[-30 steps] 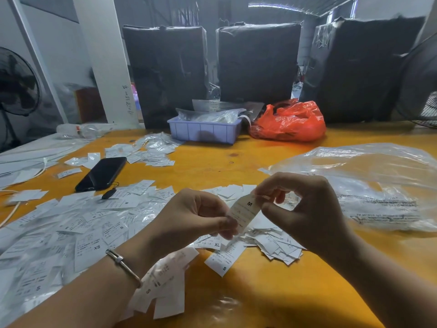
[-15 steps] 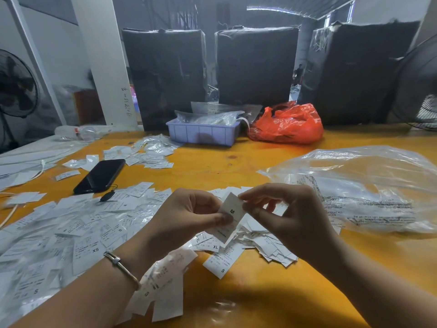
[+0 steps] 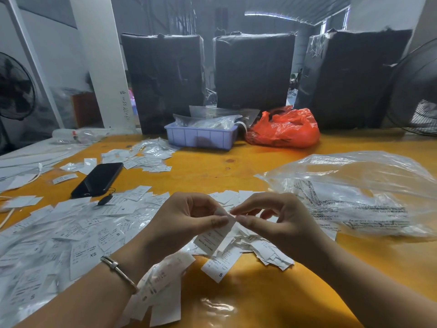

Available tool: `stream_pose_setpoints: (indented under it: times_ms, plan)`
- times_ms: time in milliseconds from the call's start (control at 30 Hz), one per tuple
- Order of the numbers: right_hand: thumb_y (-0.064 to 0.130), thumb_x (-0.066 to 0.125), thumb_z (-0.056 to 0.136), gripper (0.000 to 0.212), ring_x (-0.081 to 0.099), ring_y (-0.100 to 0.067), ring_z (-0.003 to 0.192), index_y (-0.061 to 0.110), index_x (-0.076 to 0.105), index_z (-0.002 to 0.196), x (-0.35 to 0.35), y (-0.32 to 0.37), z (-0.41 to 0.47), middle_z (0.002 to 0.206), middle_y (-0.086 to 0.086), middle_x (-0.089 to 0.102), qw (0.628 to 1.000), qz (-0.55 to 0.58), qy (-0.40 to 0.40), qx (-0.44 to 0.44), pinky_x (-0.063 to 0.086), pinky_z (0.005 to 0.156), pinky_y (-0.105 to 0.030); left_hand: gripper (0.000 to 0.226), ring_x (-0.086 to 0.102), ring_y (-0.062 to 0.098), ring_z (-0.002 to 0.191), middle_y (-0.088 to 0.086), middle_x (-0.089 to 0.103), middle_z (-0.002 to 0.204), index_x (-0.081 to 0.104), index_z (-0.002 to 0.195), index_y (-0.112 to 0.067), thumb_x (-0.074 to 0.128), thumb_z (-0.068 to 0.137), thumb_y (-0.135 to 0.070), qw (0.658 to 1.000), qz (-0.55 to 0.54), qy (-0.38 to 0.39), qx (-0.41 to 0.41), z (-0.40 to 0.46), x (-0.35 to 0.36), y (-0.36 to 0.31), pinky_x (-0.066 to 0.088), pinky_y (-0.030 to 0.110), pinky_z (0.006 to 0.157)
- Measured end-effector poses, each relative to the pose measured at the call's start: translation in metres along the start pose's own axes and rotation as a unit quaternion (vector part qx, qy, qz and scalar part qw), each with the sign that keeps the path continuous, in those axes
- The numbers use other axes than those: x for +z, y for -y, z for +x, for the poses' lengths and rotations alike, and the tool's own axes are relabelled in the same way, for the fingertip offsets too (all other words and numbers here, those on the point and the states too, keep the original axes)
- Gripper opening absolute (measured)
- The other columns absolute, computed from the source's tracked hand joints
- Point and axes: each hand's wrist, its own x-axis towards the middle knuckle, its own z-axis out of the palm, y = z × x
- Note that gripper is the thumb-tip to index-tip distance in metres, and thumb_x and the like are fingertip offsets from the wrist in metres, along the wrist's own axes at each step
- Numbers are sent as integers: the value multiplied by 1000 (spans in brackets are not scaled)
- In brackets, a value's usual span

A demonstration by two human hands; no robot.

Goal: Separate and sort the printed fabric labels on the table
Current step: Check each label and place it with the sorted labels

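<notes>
- Head view: both hands raised just above the yellow table (image 3: 236, 301), meeting at centre frame.
- Left hand (image 3: 186, 221): forearm enters from lower left, bracelet (image 3: 118, 272) on the wrist, fingers curled, thumb and forefinger pinching the top edge of a white label (image 3: 214, 236).
- Right hand (image 3: 279, 221): forearm enters from lower right, fingers curled, thumb and forefinger tips pinching the same top edge, touching the left hand's fingertips.
- Held label hangs down from the pinch, print side toward the camera, over a small label heap (image 3: 264, 249).
- Large spread of labels (image 3: 71, 233) covers the table on the left; sizes S and XS readable.
- Black phone (image 3: 98, 178) lies beyond that spread.
- Clear plastic bag (image 3: 354, 192) to the right of the hands.
- Far edge: blue tray (image 3: 201, 137), beside it an orange bag (image 3: 283, 129).
</notes>
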Motion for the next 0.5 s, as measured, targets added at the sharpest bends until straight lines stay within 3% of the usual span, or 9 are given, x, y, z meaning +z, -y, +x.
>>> stream_pose_setpoints:
  times_ms: [33,100,200,300,400,500]
  plan:
    - [9,74,80,11,64,-12,68,19,78,82,-3,-3,1,75,5,72,999,-29,-23,1,48,55,-26,2,71,11,77,4,76,81,75,79,-12,75,77,-14,1000,19,-11,-2,0,-1,0,54,18,67]
    - [12,71,79,10,60,-6,61,20,77,77,-10,-11,3,68,9,69,989,-132,-57,15,45,53,-22,19,71,8,82,-3,77,85,75,84,-18,66,87,-2,996,80,-44,-11,2,-4,2,56,18,70]
    - [20,65,81,11,58,-8,63,21,74,75,-17,-24,7,66,12,65,959,-259,-73,91,49,57,-31,28,69,9,78,-7,75,82,74,83,-24,58,91,-2,984,147,-92,-47,3,-11,5,54,21,67]
    - [25,59,86,13,58,-14,86,24,71,89,-21,-33,10,87,9,67,925,-341,-103,135,47,69,-30,27,63,19,66,-6,69,69,70,70,-27,56,87,-12,948,277,-133,-83,5,-19,9,44,31,57]
    - [26,49,91,27,49,-23,111,22,60,116,-31,-39,15,116,0,62,881,-417,-92,205,37,87,-37,26,56,19,60,-5,64,66,61,61,-17,50,84,-14,899,393,-152,-121,4,-28,12,34,28,51]
    - [15,45,86,32,44,-26,113,19,53,117,-40,-42,16,121,-4,53,841,-468,-79,261,32,85,-39,24,45,17,62,4,60,64,47,54,-16,45,78,-11,871,441,-143,-161,4,-32,11,28,30,53]
